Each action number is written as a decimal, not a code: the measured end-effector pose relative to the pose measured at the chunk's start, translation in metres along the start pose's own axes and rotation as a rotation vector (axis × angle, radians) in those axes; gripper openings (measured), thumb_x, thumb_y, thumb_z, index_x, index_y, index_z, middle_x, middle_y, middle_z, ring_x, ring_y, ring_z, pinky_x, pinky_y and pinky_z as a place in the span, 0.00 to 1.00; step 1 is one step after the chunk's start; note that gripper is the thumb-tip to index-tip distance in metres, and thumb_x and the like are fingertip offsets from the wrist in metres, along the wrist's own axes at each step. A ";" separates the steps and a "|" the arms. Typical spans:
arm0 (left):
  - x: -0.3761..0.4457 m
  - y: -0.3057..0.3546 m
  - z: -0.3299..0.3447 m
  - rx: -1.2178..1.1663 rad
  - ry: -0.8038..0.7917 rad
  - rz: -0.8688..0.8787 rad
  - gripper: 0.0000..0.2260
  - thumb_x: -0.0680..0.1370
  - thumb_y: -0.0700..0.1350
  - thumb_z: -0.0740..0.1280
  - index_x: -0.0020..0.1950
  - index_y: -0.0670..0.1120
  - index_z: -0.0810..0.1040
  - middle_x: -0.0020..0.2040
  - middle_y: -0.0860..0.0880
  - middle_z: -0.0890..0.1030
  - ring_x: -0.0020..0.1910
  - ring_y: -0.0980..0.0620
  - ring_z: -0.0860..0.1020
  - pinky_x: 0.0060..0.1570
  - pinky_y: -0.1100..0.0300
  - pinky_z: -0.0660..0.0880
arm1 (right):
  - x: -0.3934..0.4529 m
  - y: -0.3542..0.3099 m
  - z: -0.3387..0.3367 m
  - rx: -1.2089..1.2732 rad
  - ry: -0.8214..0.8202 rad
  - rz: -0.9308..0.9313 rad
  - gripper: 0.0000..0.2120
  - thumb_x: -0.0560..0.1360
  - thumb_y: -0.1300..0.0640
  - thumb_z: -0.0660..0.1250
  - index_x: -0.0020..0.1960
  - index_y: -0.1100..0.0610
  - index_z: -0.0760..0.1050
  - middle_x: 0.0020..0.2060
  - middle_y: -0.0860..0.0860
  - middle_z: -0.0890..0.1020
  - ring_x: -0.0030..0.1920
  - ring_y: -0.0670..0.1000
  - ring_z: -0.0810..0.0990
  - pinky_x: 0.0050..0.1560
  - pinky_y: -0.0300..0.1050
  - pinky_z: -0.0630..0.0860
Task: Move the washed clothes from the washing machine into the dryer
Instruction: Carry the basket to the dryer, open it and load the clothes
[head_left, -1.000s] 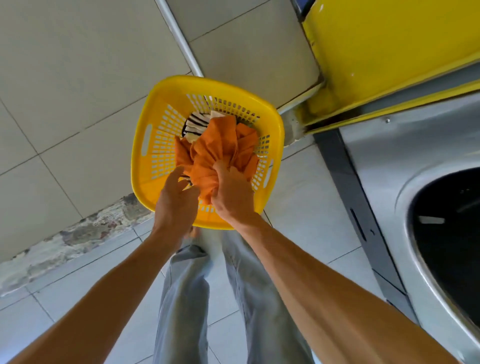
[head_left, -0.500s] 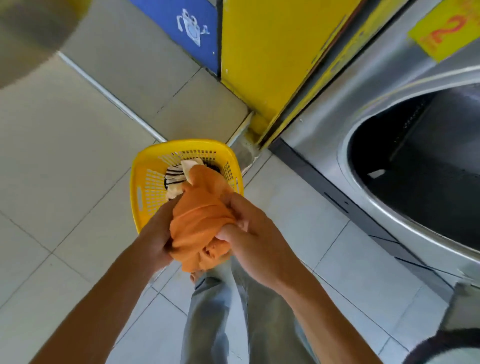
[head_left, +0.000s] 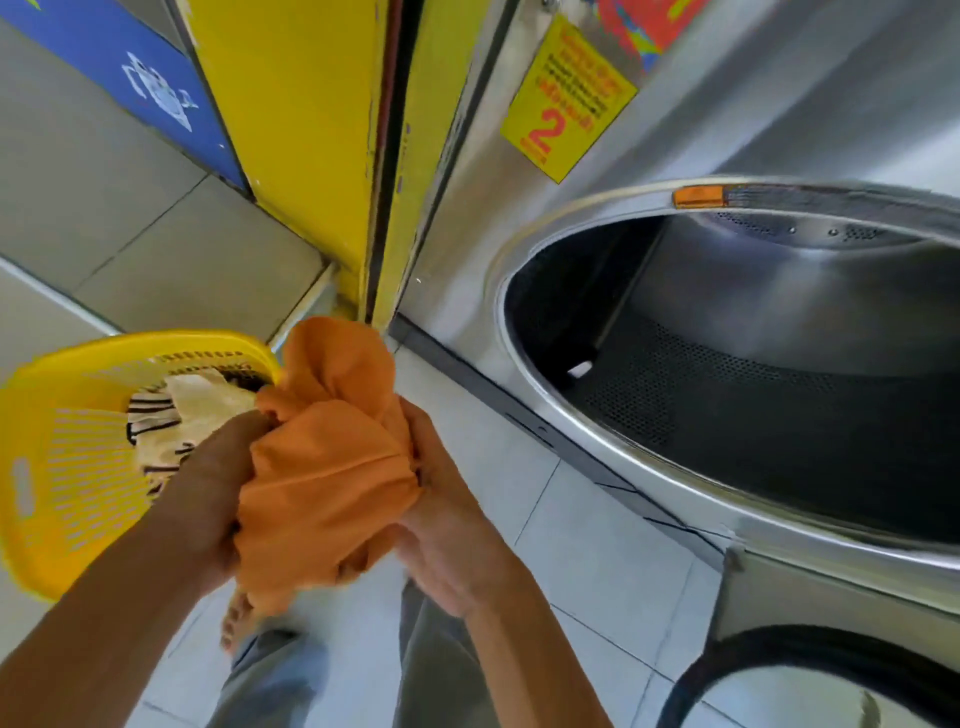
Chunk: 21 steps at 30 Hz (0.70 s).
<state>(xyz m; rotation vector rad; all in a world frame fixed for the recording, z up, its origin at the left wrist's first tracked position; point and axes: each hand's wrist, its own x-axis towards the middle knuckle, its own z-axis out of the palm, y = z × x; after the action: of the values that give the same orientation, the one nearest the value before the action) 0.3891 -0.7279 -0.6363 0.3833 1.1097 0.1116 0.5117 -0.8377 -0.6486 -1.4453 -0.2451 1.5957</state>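
Both hands, our left hand (head_left: 208, 499) and right hand (head_left: 447, 525), clamped on orange cloth (head_left: 327, 467); yellow basket (head_left: 57, 530) left, open steel drum (head_left: 727, 395) right, nothing between.

So the laundry basket (head_left: 62, 467) sits on the floor (head_left: 571, 519) at left with clothes (head_left: 176, 415) in it, the open dryer (head_left: 727, 374) is off to the right, and both hands (head_left: 208, 499) hold a bunched garment (head_left: 327, 467) between them.

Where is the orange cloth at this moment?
The orange cloth is bunched between the left hand and right hand, right of the yellow basket.
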 end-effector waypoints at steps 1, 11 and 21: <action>0.006 0.000 0.016 0.030 -0.069 -0.013 0.16 0.63 0.59 0.72 0.25 0.47 0.78 0.23 0.46 0.77 0.20 0.51 0.77 0.23 0.64 0.74 | -0.002 -0.003 -0.016 0.017 0.036 -0.012 0.39 0.68 0.59 0.74 0.75 0.47 0.64 0.69 0.56 0.76 0.68 0.60 0.76 0.67 0.64 0.73; 0.103 -0.018 0.158 0.686 -0.066 0.304 0.13 0.77 0.42 0.62 0.51 0.53 0.84 0.47 0.50 0.86 0.45 0.53 0.81 0.48 0.57 0.76 | -0.004 -0.062 -0.190 -0.271 0.414 -0.138 0.38 0.65 0.68 0.71 0.73 0.50 0.69 0.63 0.54 0.81 0.63 0.56 0.80 0.62 0.53 0.78; 0.156 -0.037 0.180 0.728 0.048 0.234 0.14 0.80 0.44 0.59 0.61 0.51 0.79 0.49 0.51 0.85 0.48 0.54 0.84 0.57 0.50 0.79 | 0.098 -0.094 -0.321 -0.604 0.512 -0.115 0.36 0.71 0.63 0.76 0.74 0.48 0.66 0.58 0.42 0.79 0.54 0.41 0.81 0.53 0.40 0.76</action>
<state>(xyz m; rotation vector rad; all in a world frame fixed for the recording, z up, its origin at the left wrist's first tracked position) 0.6153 -0.7629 -0.7124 1.1661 1.1256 -0.0847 0.8477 -0.8511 -0.7421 -2.2007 -0.5248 1.0440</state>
